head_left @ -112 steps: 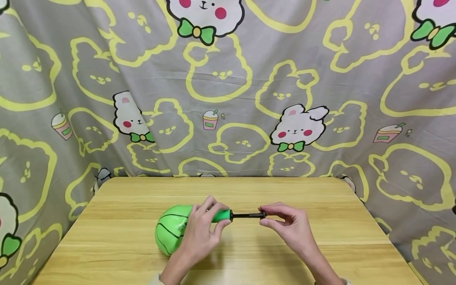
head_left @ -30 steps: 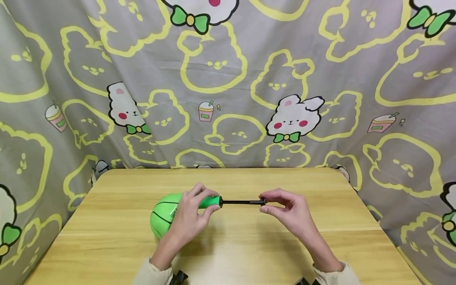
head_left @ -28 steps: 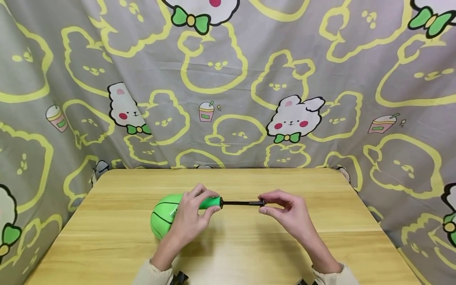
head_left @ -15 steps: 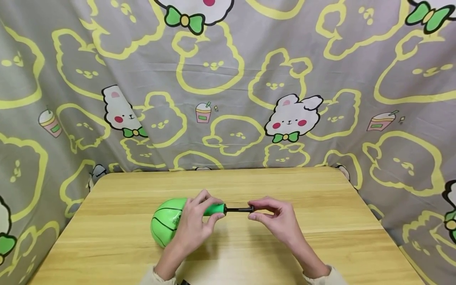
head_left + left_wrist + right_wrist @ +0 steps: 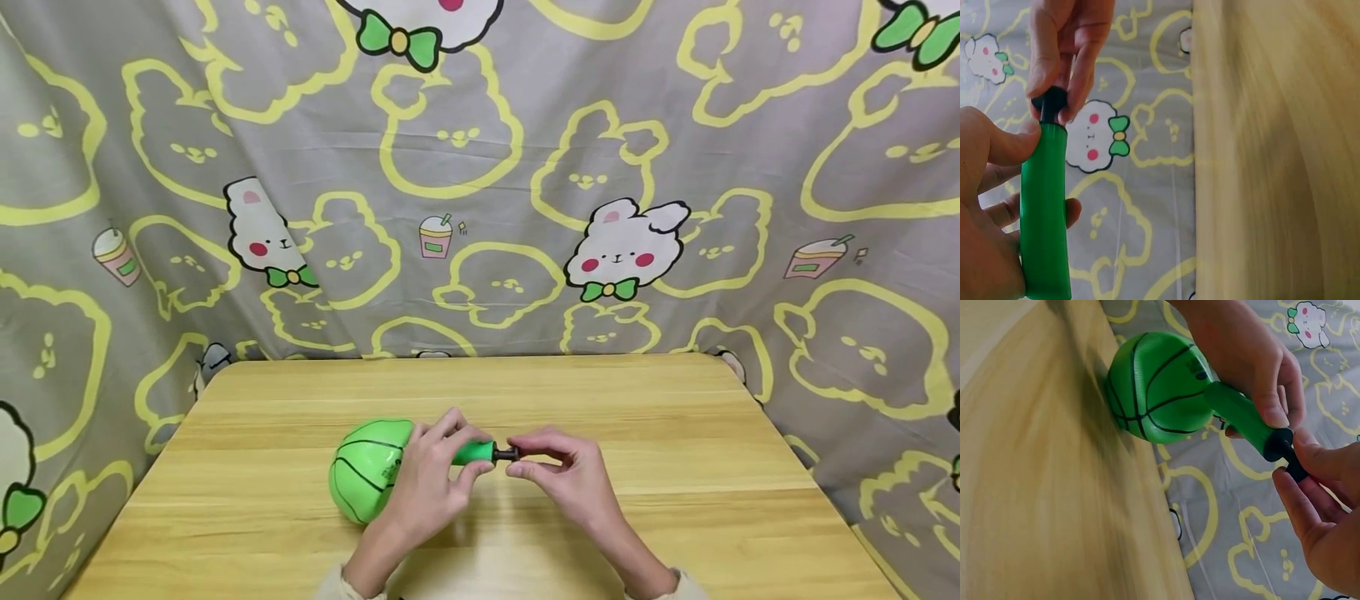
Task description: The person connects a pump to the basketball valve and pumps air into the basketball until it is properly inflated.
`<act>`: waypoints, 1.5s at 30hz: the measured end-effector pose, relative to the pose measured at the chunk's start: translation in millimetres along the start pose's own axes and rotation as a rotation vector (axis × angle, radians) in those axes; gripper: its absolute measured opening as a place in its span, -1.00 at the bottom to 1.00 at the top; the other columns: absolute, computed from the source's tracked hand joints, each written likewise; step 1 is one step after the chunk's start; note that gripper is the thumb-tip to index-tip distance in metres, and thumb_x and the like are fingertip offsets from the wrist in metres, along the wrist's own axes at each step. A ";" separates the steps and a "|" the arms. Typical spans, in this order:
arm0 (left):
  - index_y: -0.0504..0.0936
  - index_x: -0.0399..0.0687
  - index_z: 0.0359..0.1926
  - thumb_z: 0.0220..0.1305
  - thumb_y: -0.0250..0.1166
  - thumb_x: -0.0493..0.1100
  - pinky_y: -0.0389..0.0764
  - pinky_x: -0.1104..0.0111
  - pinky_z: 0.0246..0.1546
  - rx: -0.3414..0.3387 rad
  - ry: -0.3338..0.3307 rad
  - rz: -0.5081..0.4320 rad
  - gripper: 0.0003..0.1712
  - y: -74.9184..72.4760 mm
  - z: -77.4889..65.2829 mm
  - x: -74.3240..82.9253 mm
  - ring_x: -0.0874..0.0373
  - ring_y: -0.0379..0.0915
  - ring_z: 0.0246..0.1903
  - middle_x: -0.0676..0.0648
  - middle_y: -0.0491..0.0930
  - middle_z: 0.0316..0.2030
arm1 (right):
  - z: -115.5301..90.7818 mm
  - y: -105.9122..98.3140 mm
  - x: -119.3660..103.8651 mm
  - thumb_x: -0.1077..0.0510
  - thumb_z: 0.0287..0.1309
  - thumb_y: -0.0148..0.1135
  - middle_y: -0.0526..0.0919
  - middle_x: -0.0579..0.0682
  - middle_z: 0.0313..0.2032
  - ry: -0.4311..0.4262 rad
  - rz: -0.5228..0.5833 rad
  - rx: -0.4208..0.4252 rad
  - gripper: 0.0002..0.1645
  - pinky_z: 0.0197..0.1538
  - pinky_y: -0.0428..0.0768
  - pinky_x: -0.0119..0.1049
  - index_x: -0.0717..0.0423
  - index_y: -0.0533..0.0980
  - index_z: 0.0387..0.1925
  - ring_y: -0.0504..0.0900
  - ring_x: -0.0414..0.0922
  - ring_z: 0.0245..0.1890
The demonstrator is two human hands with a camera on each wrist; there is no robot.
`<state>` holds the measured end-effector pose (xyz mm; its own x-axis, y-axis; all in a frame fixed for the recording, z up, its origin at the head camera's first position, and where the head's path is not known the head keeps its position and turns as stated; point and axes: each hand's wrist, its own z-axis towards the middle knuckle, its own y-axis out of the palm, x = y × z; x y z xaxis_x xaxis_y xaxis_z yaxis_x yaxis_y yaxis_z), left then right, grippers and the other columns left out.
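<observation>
My left hand (image 5: 435, 479) grips the green barrel of a small hand pump (image 5: 1045, 212), thumb on one side and fingers round the other. My right hand (image 5: 566, 475) pinches the black plunger handle (image 5: 512, 454) between thumb and fingers. Only a short length of the black rod shows between barrel and handle. Left of the pump sits a green ball (image 5: 1159, 387) with black basketball lines, partly behind my left hand in the head view. The barrel's far end lies against the ball in the right wrist view; how they join is hidden.
A light wood table (image 5: 675, 417) lies under the hands. Behind it and at both sides hangs a grey curtain (image 5: 495, 200) printed with rabbits, yellow outlines and drink cups.
My right hand has moved left toward my left hand, and the plunger rod has slid nearly all the way into the barrel. My left hand keeps its hold beside the ball.
</observation>
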<state>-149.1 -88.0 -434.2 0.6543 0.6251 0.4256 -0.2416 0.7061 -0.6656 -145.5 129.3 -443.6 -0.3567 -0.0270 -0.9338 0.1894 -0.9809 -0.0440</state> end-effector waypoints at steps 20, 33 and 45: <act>0.74 0.13 -0.09 0.19 0.51 0.02 0.32 0.35 -0.25 -0.027 -0.023 -0.048 -0.72 -7.6 2.7 -8.5 0.37 0.40 -0.31 0.22 0.44 -0.28 | 2.2 -14.7 -13.3 0.44 0.04 0.50 0.69 0.30 -0.08 0.015 -0.004 -0.047 -0.66 -0.09 0.69 -0.11 0.37 0.68 -0.09 0.73 0.03 -0.06; 0.74 0.12 -0.11 0.20 0.51 -0.02 0.36 0.31 -0.23 -0.002 -0.046 -0.065 -0.75 -16.2 4.3 -15.1 0.38 0.35 -0.35 0.23 0.42 -0.31 | 5.9 -34.1 -22.8 0.46 0.07 0.47 0.64 0.46 -0.08 -0.005 -0.010 -0.059 -0.66 -0.09 0.69 -0.09 0.41 0.66 -0.06 0.74 -0.01 -0.07; 0.74 0.11 -0.11 0.21 0.51 -0.03 0.43 0.20 -0.15 0.030 -0.061 -0.093 -0.76 -22.7 6.5 -19.1 0.31 0.39 -0.30 0.20 0.45 -0.30 | 10.1 -61.5 -38.4 0.51 0.08 0.43 0.68 0.33 -0.08 -0.037 -0.028 -0.056 -0.65 -0.09 0.70 -0.10 0.46 0.64 -0.04 0.72 -0.04 -0.06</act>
<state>-160.7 -113.8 -423.2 0.6303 0.5749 0.5218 -0.2039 0.7711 -0.6032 -152.7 188.7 -401.4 -0.3957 -0.0076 -0.9183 0.2296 -0.9690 -0.0909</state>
